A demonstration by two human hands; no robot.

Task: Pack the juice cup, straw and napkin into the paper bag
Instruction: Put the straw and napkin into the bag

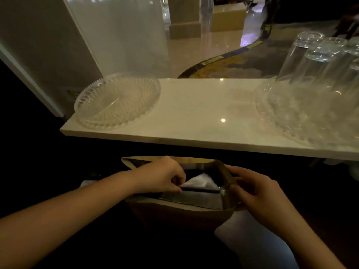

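A brown paper bag [180, 214] is held open below the counter edge, low in the head view. Inside its mouth lies a white napkin [196, 182], with a thin dark straw-like stick [202, 189] across it. My left hand [165, 175] reaches into the mouth, fingers pinched at the napkin and that stick. My right hand [254, 191] grips the bag's right rim and holds it apart. The juice cup is not visible; the bag's inside is dark.
A white counter [194, 121] runs across the view above the bag. A clear ribbed plate [116, 101] sits at its left end. A second clear plate [303, 117] at the right carries upturned drinking glasses [318, 61]. A glass screen stands behind.
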